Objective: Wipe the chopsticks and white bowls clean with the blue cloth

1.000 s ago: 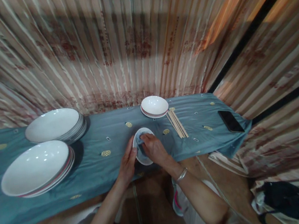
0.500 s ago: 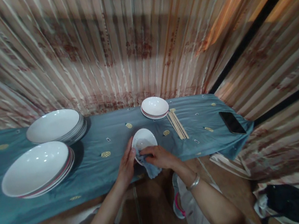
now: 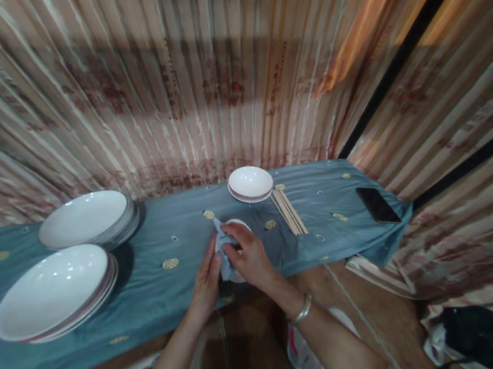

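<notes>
A small white bowl (image 3: 240,224) is tilted between my hands over the front edge of the table, mostly covered by my fingers and a cloth. My left hand (image 3: 206,274) grips its left side. The blue-grey cloth (image 3: 225,263) is pinched in my right hand (image 3: 248,254), which presses it along the bowl's left rim. Behind them stands a short stack of small white bowls (image 3: 250,182). Several light wooden chopsticks (image 3: 288,211) lie side by side to its right.
On the left are a stack of large white bowls (image 3: 53,292) and a stack of white plates (image 3: 85,218) behind it. A black phone (image 3: 378,204) lies near the right end of the blue tablecloth (image 3: 153,303). Curtains (image 3: 208,76) hang behind. A dark bag (image 3: 476,335) is at lower right.
My right hand has moved the cloth from the inside of the bowl up to its left rim. The cloth no longer hangs below the bowl. The view has shifted slightly.
</notes>
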`<state>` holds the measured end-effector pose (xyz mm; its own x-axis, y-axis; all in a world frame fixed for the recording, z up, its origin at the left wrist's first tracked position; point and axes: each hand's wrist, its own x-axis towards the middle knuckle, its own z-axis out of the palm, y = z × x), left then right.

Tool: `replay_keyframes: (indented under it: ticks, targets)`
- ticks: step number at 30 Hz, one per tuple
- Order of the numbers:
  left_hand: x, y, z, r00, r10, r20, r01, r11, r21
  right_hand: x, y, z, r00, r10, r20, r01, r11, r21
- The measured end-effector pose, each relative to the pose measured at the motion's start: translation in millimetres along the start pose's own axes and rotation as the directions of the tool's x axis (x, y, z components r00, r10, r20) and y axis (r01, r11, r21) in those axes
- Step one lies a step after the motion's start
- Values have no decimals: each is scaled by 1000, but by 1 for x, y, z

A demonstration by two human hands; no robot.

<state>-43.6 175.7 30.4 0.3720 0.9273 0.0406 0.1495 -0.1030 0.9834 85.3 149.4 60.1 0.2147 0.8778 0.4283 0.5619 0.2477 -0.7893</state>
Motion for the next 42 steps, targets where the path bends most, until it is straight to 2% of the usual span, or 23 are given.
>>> replay_keyframes:
  ticks: [5, 14, 17, 23, 26, 29, 32, 35, 39, 42]
  targets:
    - [-2, 1, 1, 999, -29, 15, 30, 997, -77, 15, 12, 0, 997, -73, 34, 79, 970, -229]
    - [-13, 11, -2, 985, -143, 95, 160, 967, -200, 28, 43, -11, 997, 40, 70, -2, 881, -473]
    - [-15, 14, -1, 982, -170, 82, 184, 959, -218, 21, 57, -14, 995, 76, 61, -28, 817, -577]
    - [-17, 16, 0, 979, -191, 72, 203, 943, -263, -2, 71, -19, 992, 84, 97, 24, 617, -786]
    - [-18, 17, 0, 979, -194, 67, 205, 942, -265, -12, 69, -26, 982, 104, 157, 68, 578, -813]
    - [-18, 16, -1, 977, -201, 65, 211, 944, -254, -16, 58, -38, 979, 89, 183, 94, 601, -794]
    - [-18, 16, -2, 975, -212, 71, 223, 946, -234, -13, 43, -46, 979, 57, 196, 100, 706, -701]
    - [-18, 19, -1, 976, -202, 85, 216, 952, -218, -9, 34, -46, 974, -57, 221, 185, 764, -618]
    - [-19, 22, -1, 975, -206, 86, 220, 952, -213, -4, 35, -38, 928, -201, 315, 352, 752, -558]
    - [-19, 22, -2, 974, -209, 83, 222, 950, -219, 0, 38, -34, 903, -175, 393, 386, 734, -559]
